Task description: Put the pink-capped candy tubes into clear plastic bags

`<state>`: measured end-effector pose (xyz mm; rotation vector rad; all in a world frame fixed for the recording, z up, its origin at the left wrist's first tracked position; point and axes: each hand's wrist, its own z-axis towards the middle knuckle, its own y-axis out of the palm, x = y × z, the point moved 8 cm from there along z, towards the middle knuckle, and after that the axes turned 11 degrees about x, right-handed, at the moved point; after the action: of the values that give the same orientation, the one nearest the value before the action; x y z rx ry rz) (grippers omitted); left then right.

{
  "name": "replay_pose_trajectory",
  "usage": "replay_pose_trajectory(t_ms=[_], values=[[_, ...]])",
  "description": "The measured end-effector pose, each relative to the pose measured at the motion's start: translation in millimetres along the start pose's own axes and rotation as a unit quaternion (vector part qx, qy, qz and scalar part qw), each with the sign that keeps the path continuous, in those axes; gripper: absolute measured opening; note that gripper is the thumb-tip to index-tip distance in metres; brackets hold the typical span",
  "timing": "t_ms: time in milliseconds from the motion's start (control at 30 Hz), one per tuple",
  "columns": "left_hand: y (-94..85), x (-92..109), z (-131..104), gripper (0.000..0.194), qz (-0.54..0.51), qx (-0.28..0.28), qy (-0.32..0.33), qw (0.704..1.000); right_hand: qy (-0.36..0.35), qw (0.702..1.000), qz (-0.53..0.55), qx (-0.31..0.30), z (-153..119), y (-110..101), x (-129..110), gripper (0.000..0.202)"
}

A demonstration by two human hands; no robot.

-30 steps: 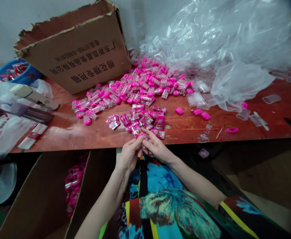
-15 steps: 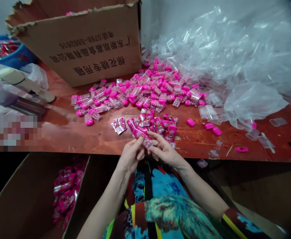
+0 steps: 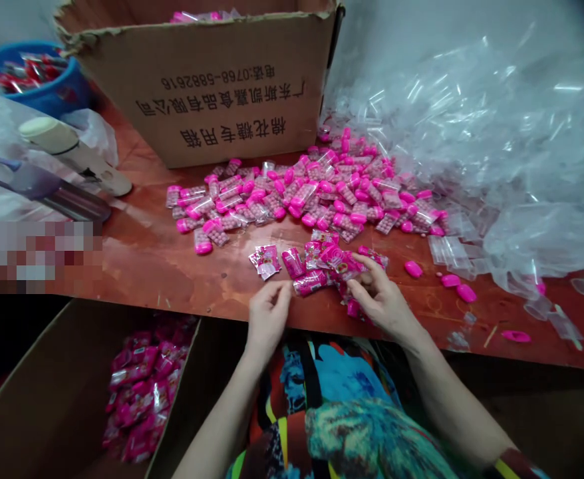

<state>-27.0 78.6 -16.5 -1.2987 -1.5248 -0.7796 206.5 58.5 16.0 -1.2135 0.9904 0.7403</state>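
My left hand (image 3: pixel 268 318) is just over the table's front edge, its thumb and bent fingers pressed together with nothing visible in them. Close to its fingertips lies a pink-wrapped candy bottle (image 3: pixel 310 282). My right hand (image 3: pixel 386 305) is at the right side of a small heap of pink wrapped packets (image 3: pixel 332 257), thumb and fingers apart and touching packets there. Part of that heap is hidden behind the hand. Some flat pink printed sleeves (image 3: pixel 266 261) lie left of the heap. Behind it spreads a large pile of clear candy bottles with pink caps (image 3: pixel 302 193).
A cardboard box (image 3: pixel 212 100) stands at the back, beside a blue basin (image 3: pixel 67 83). Clear plastic tubes in bags (image 3: pixel 501 133) fill the right. Loose pink caps (image 3: pixel 465 293) lie at right. Two drinking bottles (image 3: pixel 72 150) lie left. Below the edge, an open carton (image 3: pixel 27 399) holds pink packets.
The pink-wrapped bottle both hands held is out of their grasp. My hands have moved apart, the right one to the heap. The whole view has shifted, with things now farther right.
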Motion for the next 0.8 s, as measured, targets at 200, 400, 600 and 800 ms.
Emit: replay_pose_trajectory(t_ms=[200,400,600,800], values=[[-2.6,20.0,49.1,0.044,0.415,0.063,0.231,0.878,-0.102,0.974,-0.192,0.063,-8.9,8.2,-14.5,0.045],[-3.0,10.8,50.4,0.035,0.325,0.087,0.243,0.91,-0.111,0.989,-0.059,-0.071,-14.9,85.8,-30.9,0.036],[-1.2,6.9,47.9,0.049,0.421,0.054,0.258,0.868,-0.11,0.991,0.015,-0.069,11.2,105.4,-38.6,0.031],[-9.1,9.3,49.2,0.033,0.338,0.075,0.246,0.905,-0.104,0.99,0.016,-0.091,12.1,118.2,-32.3,0.031]])
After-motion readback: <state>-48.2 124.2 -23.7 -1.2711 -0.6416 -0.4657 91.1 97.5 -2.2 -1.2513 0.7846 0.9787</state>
